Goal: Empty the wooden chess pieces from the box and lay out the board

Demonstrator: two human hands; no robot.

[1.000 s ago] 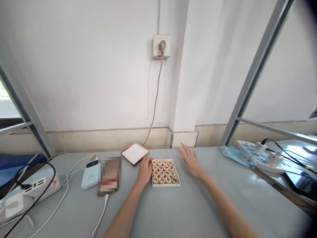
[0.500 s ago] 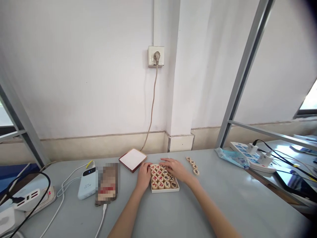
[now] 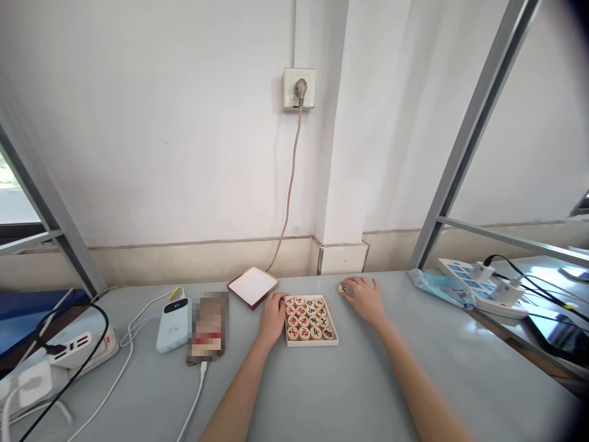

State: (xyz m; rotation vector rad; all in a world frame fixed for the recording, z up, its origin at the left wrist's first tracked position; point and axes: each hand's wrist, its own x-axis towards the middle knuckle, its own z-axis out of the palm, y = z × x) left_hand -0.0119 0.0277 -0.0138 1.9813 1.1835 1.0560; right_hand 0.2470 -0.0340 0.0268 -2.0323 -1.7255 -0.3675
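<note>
A shallow white box [image 3: 335,341] holds round wooden Chinese chess pieces [image 3: 304,321] in rows, with red characters on the left and black ones on the right. My left hand [image 3: 273,316] has its fingers curled against the upper left side of the box. Off to the right of the box, my right hand [image 3: 365,301] bends low over the table. A Chinese chess piece [image 3: 342,288] shows at its thumb and index finger, while the other fingers are raised a little. Whatever lies under the palm is hidden.
A box lid [image 3: 253,286] lies behind my left hand. To the left are a phone [image 3: 208,328] on a cable, a light blue power bank [image 3: 173,326] and a power strip [image 3: 103,341]. A blue plastic packet [image 3: 439,288] and another power strip [image 3: 490,301] are at the right.
My right hand has moved right from above the box to the loose pieces. The piece by its fingers has shifted left, and the others are now covered. My left hand stays at the box.
</note>
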